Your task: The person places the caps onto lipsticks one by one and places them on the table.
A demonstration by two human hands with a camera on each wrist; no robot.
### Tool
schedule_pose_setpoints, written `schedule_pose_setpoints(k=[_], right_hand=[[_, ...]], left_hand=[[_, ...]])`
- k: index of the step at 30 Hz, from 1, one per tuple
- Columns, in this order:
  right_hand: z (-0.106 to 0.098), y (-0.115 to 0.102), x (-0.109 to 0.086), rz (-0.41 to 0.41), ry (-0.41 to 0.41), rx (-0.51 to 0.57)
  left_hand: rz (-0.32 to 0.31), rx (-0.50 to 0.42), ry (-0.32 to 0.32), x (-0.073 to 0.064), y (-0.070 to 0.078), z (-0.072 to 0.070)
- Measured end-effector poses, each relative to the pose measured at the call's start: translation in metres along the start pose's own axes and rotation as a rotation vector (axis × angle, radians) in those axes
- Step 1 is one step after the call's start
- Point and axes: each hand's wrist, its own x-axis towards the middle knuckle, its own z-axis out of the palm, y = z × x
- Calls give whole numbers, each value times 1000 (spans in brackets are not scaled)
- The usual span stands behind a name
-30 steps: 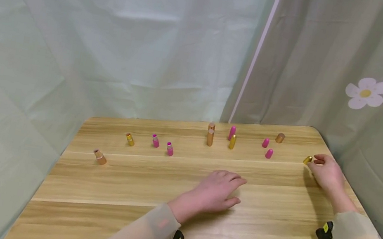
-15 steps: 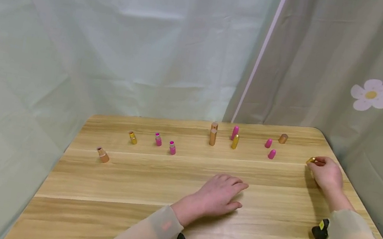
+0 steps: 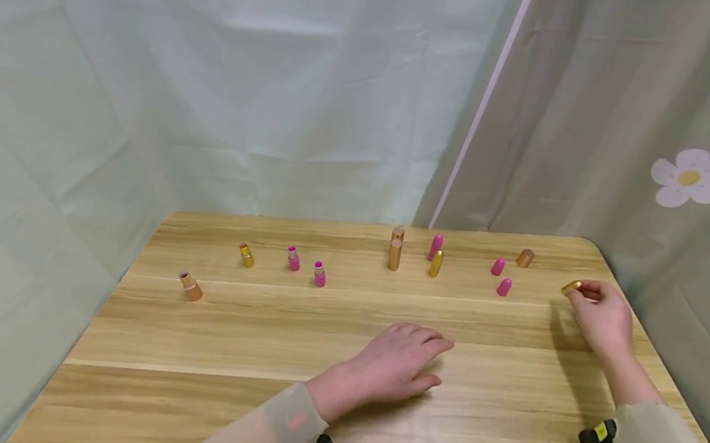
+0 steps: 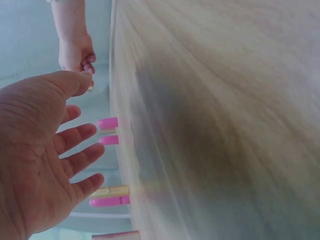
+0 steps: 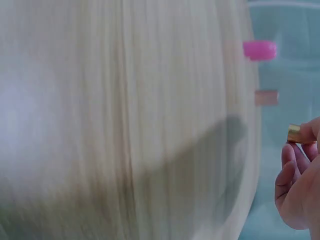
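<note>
My right hand (image 3: 604, 321) pinches a small gold lipstick cap (image 3: 571, 287) between thumb and fingertips near the table's right edge. In the right wrist view the gold cap (image 5: 294, 133) is held above the wood, its lower end showing. My left hand (image 3: 394, 363) is held low over the middle of the table with spread, relaxed fingers and nothing in it. Closest to the right hand are a copper cap (image 3: 526, 259) and two pink caps, one behind (image 3: 498, 267) and one in front (image 3: 504, 287).
Uncapped lipstick tubes stand at left: copper (image 3: 191, 288), gold (image 3: 246, 255) and two pink, one farther (image 3: 293, 258), one nearer (image 3: 319, 274). Tall closed tubes in copper (image 3: 394, 256), pink (image 3: 436, 247) and gold (image 3: 436, 264) stand at back centre. A curtain (image 3: 320, 92) hangs behind the table.
The right hand has taken the gold cap up off the table, tilting it, and moved it slightly left. The left hand has barely shifted; the head view has turned slightly.
</note>
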Motion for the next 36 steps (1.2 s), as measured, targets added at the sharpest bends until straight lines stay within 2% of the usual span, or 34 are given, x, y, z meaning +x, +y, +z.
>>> schedule_pose_setpoints(k=[4, 7, 10, 14, 20, 25, 30, 34, 36], right_hand=[[4, -15, -9, -34, 20, 147], [10, -25, -17, -59, 3, 257], [17, -33, -25, -70, -27, 317], [28, -41, -35, -70, -81, 371], [42, -54, -50, -29, -172, 428], [56, -64, -60, 25, -238, 513], [70, -76, -67, 88, -312, 657], [79, -84, -71, 121, -344, 735], [82, -87, -72, 126, -355, 738]], left_hand=[[-3, 3, 7, -5, -3, -2], [-8, -2, 24, -10, -7, -4], [-23, -31, 40, -18, -12, -9], [-56, -88, 64, -33, -26, -14], [-129, -178, 119, -61, -55, -19], [-228, -287, 170, -89, -81, -25], [-374, -348, 239, -116, -105, -28], [-499, -406, 336, -131, -124, -32], [-567, -451, 390, -137, -134, -34]])
